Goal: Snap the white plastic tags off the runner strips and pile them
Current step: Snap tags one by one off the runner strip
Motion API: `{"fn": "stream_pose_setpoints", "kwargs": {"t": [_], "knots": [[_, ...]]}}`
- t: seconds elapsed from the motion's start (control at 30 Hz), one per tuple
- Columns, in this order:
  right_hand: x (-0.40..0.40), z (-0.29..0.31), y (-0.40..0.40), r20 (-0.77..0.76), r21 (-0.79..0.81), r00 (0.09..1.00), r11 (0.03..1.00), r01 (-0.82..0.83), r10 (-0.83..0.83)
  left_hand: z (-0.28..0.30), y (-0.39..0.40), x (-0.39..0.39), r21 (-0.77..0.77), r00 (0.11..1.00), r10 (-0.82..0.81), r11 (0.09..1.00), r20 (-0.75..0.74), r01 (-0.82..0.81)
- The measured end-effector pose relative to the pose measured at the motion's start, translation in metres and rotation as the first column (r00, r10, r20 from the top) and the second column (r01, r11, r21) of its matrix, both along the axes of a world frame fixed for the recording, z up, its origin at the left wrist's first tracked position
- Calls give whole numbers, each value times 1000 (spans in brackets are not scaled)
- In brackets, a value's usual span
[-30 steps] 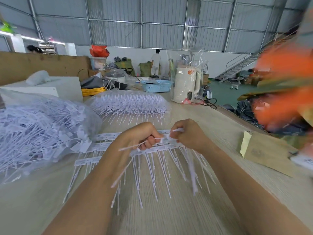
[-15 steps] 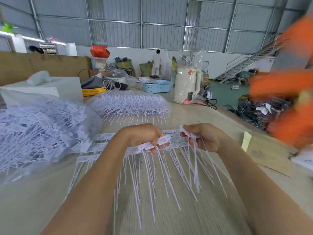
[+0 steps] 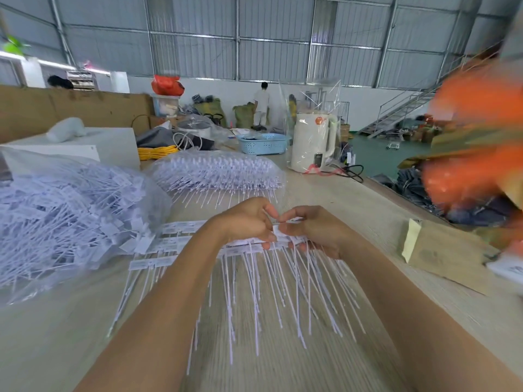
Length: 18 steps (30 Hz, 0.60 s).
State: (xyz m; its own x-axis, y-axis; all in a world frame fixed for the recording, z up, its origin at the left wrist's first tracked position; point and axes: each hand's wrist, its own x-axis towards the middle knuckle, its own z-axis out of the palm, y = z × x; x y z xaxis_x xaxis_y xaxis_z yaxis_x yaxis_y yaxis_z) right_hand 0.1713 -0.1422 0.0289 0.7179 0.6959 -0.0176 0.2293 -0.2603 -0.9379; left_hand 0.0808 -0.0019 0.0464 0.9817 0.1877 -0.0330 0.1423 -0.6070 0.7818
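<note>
Tags [image 3: 256,244] on the runner strip are held right in the middle of the wooden table [image 3: 283,357], with their long thin tails fanning down toward the camera. More strips [image 3: 158,260] lie flat just left of the one being worked, and further left of that sits the big clear bag of loose tags [image 3: 65,210], which I'd guess is the pile. Behind the held strip, away from the camera, there's a second bag of stacked strips [image 3: 218,174], and further back a white kettle in plastic wrap [image 3: 311,142].

Both hands are on the strip, close enough that the fingertips nearly touch. The left hand [image 3: 249,222] comes in from the left with its fingers curled over the top edge, pinching the strip with the thumb underneath. The right hand [image 3: 317,230] mirrors it, fingers curled and pinching what looks like the next tag head along. Forearms angle inward, wrists slightly raised off the table.

For doing this well, I'd say keep the two pinches tight against each other so the bend lands right at the joint, then twist or fold sharply instead of pulling. Pulling probably just drags the tails into a tangle. Keep the strip low over the table so the tails don't catch on the neighbouring strips.
</note>
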Motion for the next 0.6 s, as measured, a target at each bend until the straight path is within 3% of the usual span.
{"fn": "stream_pose_setpoints", "kwargs": {"t": [0.17, 0.27, 0.33, 0.47, 0.6], "knots": [[3, 1, -2, -7, 87, 998, 994, 61, -60, -1, 7, 1, 152, 995, 67, 987, -75, -55], [3, 1, -5, -77, 117, 995, 991, 68, -59, -4, 7, -1, 24, 995, 43, 999, -94, -41], [2, 1, -5, -99, 99, 994, 993, 58, -48, -4, 7, 0, 43, 996, 66, 997, -65, -64], [2, 2, -4, -75, 108, 996, 992, 58, -50, -6, 9, 3, 80, 991, 131, 988, -8, -130], [2, 2, -4, 0, 116, 998, 992, 54, -55, -8, 9, 6, -24, 987, 161, 987, -2, -161]]}}
